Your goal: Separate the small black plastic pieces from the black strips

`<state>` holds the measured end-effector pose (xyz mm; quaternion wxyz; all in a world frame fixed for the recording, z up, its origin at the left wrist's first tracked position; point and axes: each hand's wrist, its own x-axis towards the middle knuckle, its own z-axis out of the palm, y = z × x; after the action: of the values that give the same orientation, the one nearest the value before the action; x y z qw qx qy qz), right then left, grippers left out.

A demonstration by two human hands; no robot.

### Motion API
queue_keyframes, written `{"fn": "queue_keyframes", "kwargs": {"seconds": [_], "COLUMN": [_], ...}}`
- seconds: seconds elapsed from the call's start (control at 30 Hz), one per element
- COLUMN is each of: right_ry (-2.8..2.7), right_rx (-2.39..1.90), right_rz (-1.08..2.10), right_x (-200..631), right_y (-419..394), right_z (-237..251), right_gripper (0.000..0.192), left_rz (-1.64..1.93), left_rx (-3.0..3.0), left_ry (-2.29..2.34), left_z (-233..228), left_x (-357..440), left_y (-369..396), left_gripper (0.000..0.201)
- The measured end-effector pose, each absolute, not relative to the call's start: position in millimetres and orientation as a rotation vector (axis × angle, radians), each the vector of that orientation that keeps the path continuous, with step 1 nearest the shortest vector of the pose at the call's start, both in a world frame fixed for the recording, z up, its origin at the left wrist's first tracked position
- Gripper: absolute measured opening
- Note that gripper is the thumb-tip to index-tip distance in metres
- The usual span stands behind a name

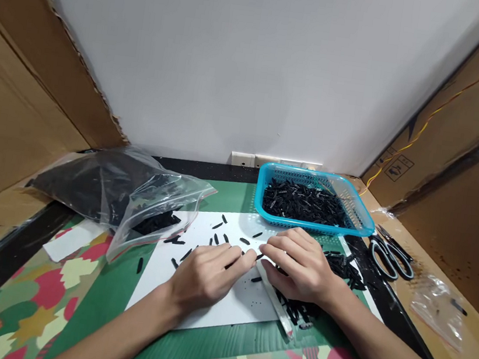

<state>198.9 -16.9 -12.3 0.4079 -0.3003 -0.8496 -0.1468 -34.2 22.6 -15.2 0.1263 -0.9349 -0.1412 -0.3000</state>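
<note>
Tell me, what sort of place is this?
Probably a small hand-sorting or packing bench, walled in with cardboard. A blue basket holds small black pieces, more lie on a white sheet under both hands, and a plastic bag and scissors sit nearby.

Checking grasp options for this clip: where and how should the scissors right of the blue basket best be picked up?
Take the scissors by their grey loop handles, which point toward the person, coming from the right hand side. The blades point away toward the basket, and the bare mat around the handles looks free.

Small black piece (259, 257) pinched betw. both hands' fingertips, over white sheet (214, 303).
</note>
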Motion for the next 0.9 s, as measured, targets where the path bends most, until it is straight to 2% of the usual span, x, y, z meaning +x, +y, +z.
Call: {"fn": "queue_keyframes", "kwargs": {"seconds": [0.17,0.4,0.73,0.9], "right_ry": [-2.074,-2.072,-2.138,-2.136], "right_rx": [-0.579,-0.578,-0.666,-0.679], "right_rz": [-0.430,-0.458,-0.517,-0.509], "right_x": [201.1,201.5,199.8,200.3], "right_y": [-21.5,-23.9,-16.7,-15.2], "right_z": [-14.5,-14.8,-16.1,-16.7], "right_gripper": [0.015,0.013,0.006,0.010], "left_rz": [-1.009,-1.180,-1.661,-2.080], "left_rx": [-2.725,-2.866,-3.353,-3.557], "left_ry": [-0.200,-0.320,-1.169,-1.925], "left_z": [-6.8,-11.4,-13.0,-8.7], "left_x": [-39.0,-35.4,-20.8,-12.7], "left_y": [21.3,16.1,-8.7,-11.4], "left_gripper": [0.027,0.028,0.016,0.029]}}
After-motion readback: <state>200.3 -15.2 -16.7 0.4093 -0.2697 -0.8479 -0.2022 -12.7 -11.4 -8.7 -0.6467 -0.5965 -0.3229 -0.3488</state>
